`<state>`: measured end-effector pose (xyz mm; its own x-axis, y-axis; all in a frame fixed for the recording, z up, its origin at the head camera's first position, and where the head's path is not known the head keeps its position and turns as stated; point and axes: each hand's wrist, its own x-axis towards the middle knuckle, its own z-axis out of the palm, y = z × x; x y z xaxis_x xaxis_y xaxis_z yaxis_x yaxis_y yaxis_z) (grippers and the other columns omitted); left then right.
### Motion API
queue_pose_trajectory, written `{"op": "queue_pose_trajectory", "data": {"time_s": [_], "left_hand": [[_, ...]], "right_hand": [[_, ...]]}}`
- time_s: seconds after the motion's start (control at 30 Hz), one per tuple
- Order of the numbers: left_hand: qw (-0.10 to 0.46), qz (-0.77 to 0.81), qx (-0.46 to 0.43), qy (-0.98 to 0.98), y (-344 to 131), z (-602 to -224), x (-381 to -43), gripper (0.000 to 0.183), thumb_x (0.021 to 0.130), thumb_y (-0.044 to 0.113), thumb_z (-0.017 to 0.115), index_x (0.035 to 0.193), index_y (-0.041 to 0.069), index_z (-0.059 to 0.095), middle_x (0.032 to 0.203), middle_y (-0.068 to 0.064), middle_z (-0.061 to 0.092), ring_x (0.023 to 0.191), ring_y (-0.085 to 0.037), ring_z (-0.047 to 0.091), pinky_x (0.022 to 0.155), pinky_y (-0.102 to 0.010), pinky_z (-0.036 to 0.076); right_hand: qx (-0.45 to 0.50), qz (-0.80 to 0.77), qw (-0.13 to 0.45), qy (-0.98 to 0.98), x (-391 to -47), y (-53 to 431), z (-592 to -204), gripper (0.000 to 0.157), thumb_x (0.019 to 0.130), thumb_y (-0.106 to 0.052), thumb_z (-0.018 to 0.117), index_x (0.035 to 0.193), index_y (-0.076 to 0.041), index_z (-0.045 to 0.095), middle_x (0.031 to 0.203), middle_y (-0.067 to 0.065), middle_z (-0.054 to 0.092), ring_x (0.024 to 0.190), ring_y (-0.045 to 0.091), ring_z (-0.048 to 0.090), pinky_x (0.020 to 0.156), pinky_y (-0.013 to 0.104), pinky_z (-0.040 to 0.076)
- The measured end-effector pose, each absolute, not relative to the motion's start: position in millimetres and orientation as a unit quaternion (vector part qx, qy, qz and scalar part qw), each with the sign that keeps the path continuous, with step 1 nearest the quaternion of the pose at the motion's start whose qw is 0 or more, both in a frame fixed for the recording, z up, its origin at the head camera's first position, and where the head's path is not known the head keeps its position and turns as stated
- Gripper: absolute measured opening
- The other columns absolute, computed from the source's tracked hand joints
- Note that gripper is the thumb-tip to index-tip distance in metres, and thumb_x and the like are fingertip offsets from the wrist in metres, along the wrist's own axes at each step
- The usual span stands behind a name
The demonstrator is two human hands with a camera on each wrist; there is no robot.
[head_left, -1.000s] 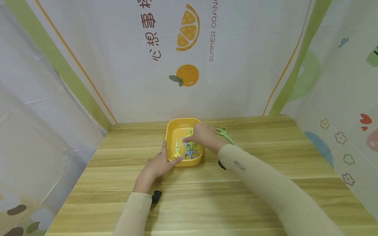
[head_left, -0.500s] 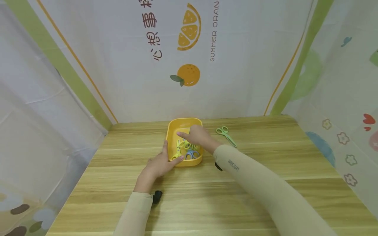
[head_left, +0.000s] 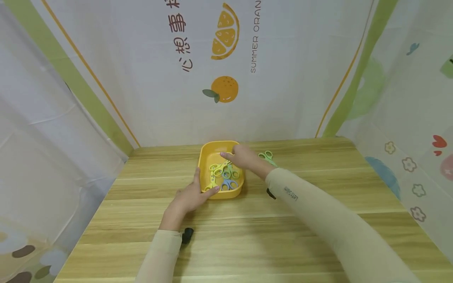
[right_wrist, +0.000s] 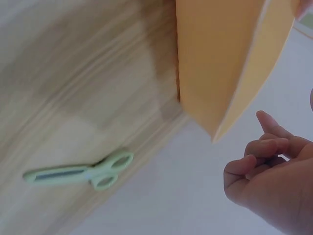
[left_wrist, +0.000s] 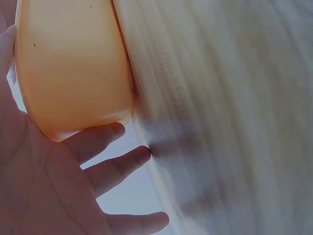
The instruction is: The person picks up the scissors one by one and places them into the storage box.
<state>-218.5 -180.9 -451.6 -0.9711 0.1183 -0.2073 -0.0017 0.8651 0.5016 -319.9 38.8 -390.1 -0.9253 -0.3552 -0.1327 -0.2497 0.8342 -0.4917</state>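
My left hand point(head_left: 191, 198) grips the near left corner of a yellow plastic tray point(head_left: 224, 195), thumb over the rim and fingers spread along the outer wall point(left_wrist: 73, 73). Inside lie several scissors: yellow scissors point(head_left: 212, 181) at the left, blue scissors point(head_left: 231, 182) at the front, and green-handled ones at the right. Another yellow pair point(head_left: 225, 165) lies across them. Over the tray's right side is my right hand point(head_left: 245, 158). The right wrist view shows that hand point(right_wrist: 274, 176) holding nothing, fingers loosely curled and one pointing out.
Light green scissors point(right_wrist: 93, 172) lie on the wooden table point(head_left: 290, 228) just right of the tray, partly behind the right forearm in the head view. A white printed cloth point(head_left: 283, 98) hangs behind the table.
My right hand dipped into the tray, shifted left, then drew back right and up, leaving yellow scissors lying across the others. The left hand kept its grip on the tray.
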Motion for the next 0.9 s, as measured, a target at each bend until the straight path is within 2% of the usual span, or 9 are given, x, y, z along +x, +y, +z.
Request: {"op": "queue_pose_trajectory", "data": {"time_s": [0.1,0.17,0.2,0.4,0.53,0.63,0.77,0.9], "left_hand": [[0.116,0.258,0.029,0.959,-180.7,-451.0,-218.3,0.119,0.099,0.077,0.051,0.170,0.007,-0.015,0.164,-0.028,0.044,0.145,-0.049,0.053,0.119,-0.085,0.019],[0.118,0.258,0.027,0.959,-180.8,-450.8,-218.2,0.119,0.099,0.077,0.051,0.170,0.007,-0.015,0.165,-0.028,0.043,0.146,-0.050,0.052,0.120,-0.084,0.018],[0.119,0.258,0.026,0.958,-180.9,-450.8,-218.2,0.119,0.099,0.077,0.051,0.170,0.007,-0.015,0.165,-0.028,0.043,0.146,-0.050,0.052,0.120,-0.084,0.018],[0.120,0.260,0.025,0.958,-180.9,-450.0,-217.9,0.119,0.099,0.077,0.051,0.170,0.007,-0.016,0.165,-0.029,0.041,0.147,-0.051,0.051,0.121,-0.084,0.016],[0.120,0.260,0.025,0.958,-179.9,-449.2,-217.4,0.120,0.099,0.077,0.051,0.169,0.007,-0.016,0.165,-0.029,0.041,0.147,-0.051,0.051,0.121,-0.084,0.016],[0.120,0.258,0.024,0.959,-179.8,-449.7,-217.4,0.121,0.098,0.078,0.051,0.170,0.007,-0.016,0.165,-0.029,0.042,0.147,-0.050,0.051,0.122,-0.083,0.016],[0.120,0.254,0.023,0.959,-179.5,-450.5,-217.5,0.122,0.097,0.081,0.050,0.170,0.008,-0.016,0.166,-0.027,0.041,0.148,-0.049,0.051,0.122,-0.083,0.015],[0.119,0.254,0.023,0.959,-179.0,-450.5,-217.6,0.122,0.097,0.081,0.050,0.170,0.008,-0.016,0.167,-0.026,0.041,0.147,-0.049,0.051,0.122,-0.083,0.014]], "right_hand": [[-0.161,-0.242,0.098,0.952,-320.2,49.8,-384.5,0.065,0.110,-0.058,0.049,0.117,0.003,0.070,0.104,0.013,0.071,0.084,0.022,0.065,0.077,0.036,0.058],[-0.159,-0.248,0.092,0.951,-322.0,57.1,-382.1,0.070,0.110,-0.058,0.049,0.131,0.006,0.066,0.123,0.020,0.072,0.103,0.030,0.071,0.090,0.044,0.061],[-0.157,-0.253,0.090,0.950,-323.1,60.6,-381.1,0.070,0.109,-0.058,0.050,0.132,0.007,0.065,0.127,0.021,0.072,0.108,0.033,0.071,0.093,0.047,0.061],[-0.152,-0.267,0.084,0.948,-331.5,79.7,-376.3,0.066,0.111,-0.055,0.050,0.118,0.008,0.068,0.118,0.023,0.072,0.103,0.034,0.068,0.087,0.045,0.059],[-0.152,-0.273,0.077,0.947,-333.2,90.8,-373.4,0.068,0.111,-0.052,0.050,0.128,0.012,0.065,0.134,0.028,0.069,0.123,0.042,0.067,0.101,0.051,0.058],[-0.144,-0.277,0.083,0.946,-334.3,98.0,-372.6,0.071,0.111,-0.051,0.049,0.138,0.014,0.060,0.145,0.031,0.062,0.138,0.047,0.059,0.112,0.056,0.053],[-0.124,-0.277,0.092,0.949,-338.0,108.3,-377.6,0.074,0.111,-0.053,0.050,0.147,0.012,0.053,0.153,0.031,0.055,0.144,0.048,0.053,0.117,0.058,0.049],[-0.116,-0.252,0.089,0.957,-342.6,121.5,-389.8,0.067,0.112,-0.047,0.051,0.149,0.009,0.051,0.155,0.029,0.055,0.145,0.047,0.052,0.119,0.058,0.047]]}}
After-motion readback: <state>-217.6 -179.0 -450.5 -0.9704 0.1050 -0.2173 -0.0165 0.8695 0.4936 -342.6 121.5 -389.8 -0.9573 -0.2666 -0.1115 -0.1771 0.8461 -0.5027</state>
